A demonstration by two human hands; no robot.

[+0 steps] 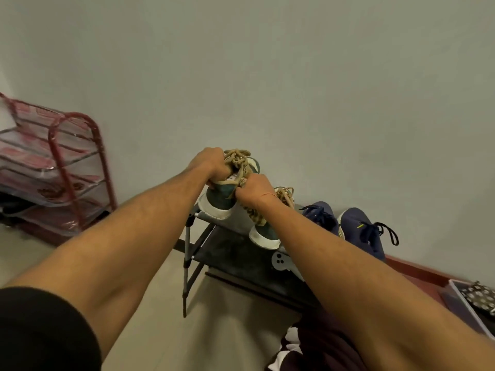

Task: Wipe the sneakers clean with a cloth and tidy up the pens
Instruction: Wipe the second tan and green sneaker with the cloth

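A green sneaker (pixel 220 201) with a white sole and tan laces is lifted above the top shelf of a low shoe rack (pixel 233 250). My left hand (pixel 210 162) grips its upper by the laces, and my right hand (pixel 254 189) grips its collar on the other side. The second green sneaker (pixel 263 232) lies on the shelf just under my right wrist, partly hidden. No cloth and no pens are in view.
A pair of navy sneakers (pixel 359 231) sits on the rack to the right. A red wire rack wrapped in plastic (pixel 61 170) stands against the wall at left. A tray with a spotted pouch (pixel 479 298) is at the right edge. Dark cloth (pixel 308 349) lies on the floor below.
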